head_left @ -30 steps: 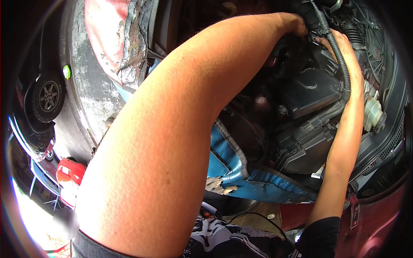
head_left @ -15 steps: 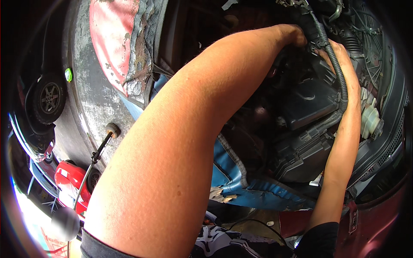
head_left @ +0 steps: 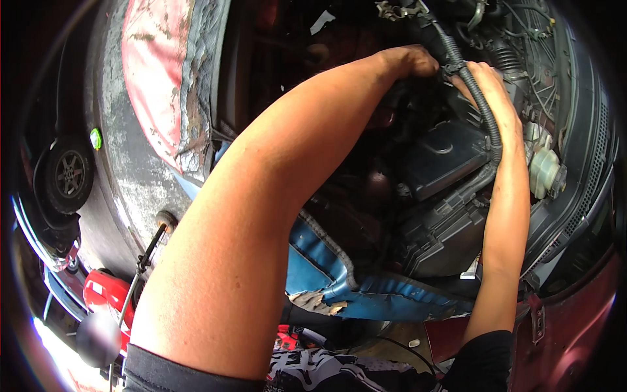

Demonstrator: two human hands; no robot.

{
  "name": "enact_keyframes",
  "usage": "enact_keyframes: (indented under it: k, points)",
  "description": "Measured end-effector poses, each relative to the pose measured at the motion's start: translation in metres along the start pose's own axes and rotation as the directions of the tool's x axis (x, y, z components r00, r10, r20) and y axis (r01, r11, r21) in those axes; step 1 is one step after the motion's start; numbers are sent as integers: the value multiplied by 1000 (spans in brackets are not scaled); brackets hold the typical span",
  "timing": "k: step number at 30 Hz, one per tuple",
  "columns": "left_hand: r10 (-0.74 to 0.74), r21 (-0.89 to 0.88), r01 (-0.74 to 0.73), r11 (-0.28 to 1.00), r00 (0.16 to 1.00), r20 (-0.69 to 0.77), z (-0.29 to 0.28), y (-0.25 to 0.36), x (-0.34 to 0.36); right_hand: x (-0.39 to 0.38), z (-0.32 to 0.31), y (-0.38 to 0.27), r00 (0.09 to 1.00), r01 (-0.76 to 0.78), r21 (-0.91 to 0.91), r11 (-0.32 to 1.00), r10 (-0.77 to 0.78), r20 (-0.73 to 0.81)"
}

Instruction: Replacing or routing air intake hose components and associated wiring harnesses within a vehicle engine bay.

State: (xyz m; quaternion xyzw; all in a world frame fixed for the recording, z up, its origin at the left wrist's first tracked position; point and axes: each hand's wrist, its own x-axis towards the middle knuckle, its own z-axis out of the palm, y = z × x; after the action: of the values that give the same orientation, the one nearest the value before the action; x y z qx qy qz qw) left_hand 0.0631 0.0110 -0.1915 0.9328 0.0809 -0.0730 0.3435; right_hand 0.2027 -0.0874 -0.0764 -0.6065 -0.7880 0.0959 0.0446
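Note:
Both my arms reach into an engine bay. My left hand [head_left: 420,61] is at its far side, fingers curled down, just left of a ribbed black cable conduit [head_left: 482,108]; whatever it grips is hidden in shadow. Across that conduit, my right hand [head_left: 488,83] bends over with its thumb side to the left and fingertips out of sight. The conduit runs over the thumb side of this hand. Below the hands sits a flat black plastic cover [head_left: 444,157]. Right of my right wrist is a whitish fluid reservoir [head_left: 545,171].
A blue cover [head_left: 392,294] with torn edges drapes over the near edge of the bay. On the left are a faded fender [head_left: 140,140] with a peeling pinkish cover, a red machine [head_left: 104,291] and a parked car's wheel [head_left: 68,171]. A dark red panel [head_left: 568,326] lies lower right.
The view has shifted, so the engine bay sits further left in the picture. Both hands stay close to the same spots by the conduit, and their grip looks much the same.

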Motion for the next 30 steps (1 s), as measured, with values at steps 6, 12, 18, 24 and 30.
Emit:
enact_keyframes:
  k: [6, 12, 18, 24, 30]
  points:
    - [-335, -680, 296, 671, 939, 79, -5, 23, -3, -5, 4, 14, 959, -189, -29, 982, 191, 212]
    - [-370, -608, 369, 702, 920, 131, -22, 26, -14, 7, 4, 7, 998, 55, -147, 988, -49, 45]
    - [-372, -704, 261, 660, 928, -5, -11, 15, -14, 20, 1, -4, 967, -90, -47, 995, 98, 234]
    - [-347, -724, 258, 639, 938, 28, -8, 20, -3, 3, 5, 8, 989, -65, 11, 998, 63, 133]
    - [-209, -512, 127, 849, 972, -104, 23, -33, 8, 30, 7, -13, 983, -83, 16, 996, 79, 165]
